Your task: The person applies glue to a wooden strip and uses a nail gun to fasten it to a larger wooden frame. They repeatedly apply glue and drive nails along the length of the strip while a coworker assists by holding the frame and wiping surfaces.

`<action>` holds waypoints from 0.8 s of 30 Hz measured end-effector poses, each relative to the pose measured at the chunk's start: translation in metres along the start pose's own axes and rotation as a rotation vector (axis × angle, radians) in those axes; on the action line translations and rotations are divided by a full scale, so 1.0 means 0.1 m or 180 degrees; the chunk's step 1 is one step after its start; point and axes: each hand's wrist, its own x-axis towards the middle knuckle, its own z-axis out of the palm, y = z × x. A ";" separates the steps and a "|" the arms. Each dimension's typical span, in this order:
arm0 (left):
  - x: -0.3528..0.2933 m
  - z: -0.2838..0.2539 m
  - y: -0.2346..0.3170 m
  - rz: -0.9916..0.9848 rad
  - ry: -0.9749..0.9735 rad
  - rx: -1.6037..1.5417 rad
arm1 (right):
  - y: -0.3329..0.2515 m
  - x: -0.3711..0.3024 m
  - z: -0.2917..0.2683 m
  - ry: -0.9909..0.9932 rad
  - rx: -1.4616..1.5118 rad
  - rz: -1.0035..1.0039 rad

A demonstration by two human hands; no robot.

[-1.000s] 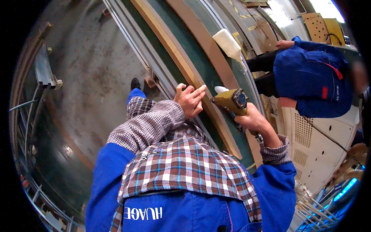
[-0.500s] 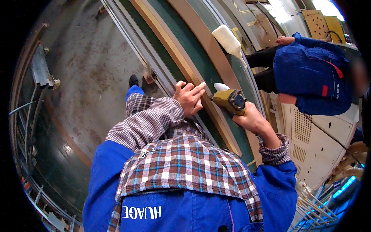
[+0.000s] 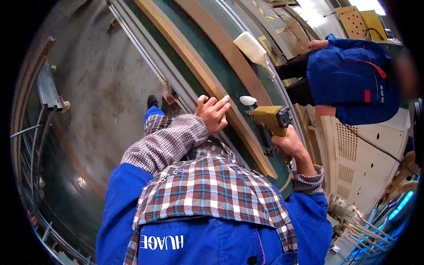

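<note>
My left hand [image 3: 213,115] lies across the near edge of a long wooden strip [image 3: 247,134], its fingers bent over the wood and pressed to it. Wrapped round the handle of a yellow-olive nail gun [image 3: 271,117] is my right hand [image 3: 288,143]. The gun's nose points left toward the strip, a little apart from it. A small white cap-like piece [image 3: 247,100] sits between the strip and the gun. Farther off, a white squeeze bottle [image 3: 251,47] with a narrow nozzle lies on its side.
A wider brown board [image 3: 221,35] runs beside the strip on the green bench top [image 3: 234,84]. Grey metal rails [image 3: 152,55] edge the bench at left. A person in a blue jacket [image 3: 349,79] stands across the bench. At far left is a metal frame [image 3: 48,88].
My right hand has drawn the nail gun away from the strip to the right, so the gap beside the white piece is wider. My left hand stays on the strip.
</note>
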 end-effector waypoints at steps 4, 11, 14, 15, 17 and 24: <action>0.06 -0.05 0.06 0.0081 -0.0055 -0.0006 | 0.18 -0.13 0.03 0.0286 0.0108 -0.0356; 0.04 0.07 0.16 0.0085 -0.0650 0.0386 | 0.83 -0.24 0.04 0.1523 0.0655 -0.0388; 0.04 0.07 0.17 0.0121 -0.0718 0.0411 | 1.08 -0.33 0.08 0.2152 0.0875 -0.0507; 0.04 0.05 0.17 0.0032 -0.0824 0.0474 | 1.13 -0.33 0.06 0.2378 0.0678 -0.0629; 0.01 0.06 0.11 0.0103 -0.0906 0.0556 | 1.40 -0.29 0.01 0.2780 0.0275 -0.0535; -0.06 0.16 -0.01 0.0346 -0.0658 0.0517 | 2.07 -0.20 -0.11 0.3155 -0.0912 0.0684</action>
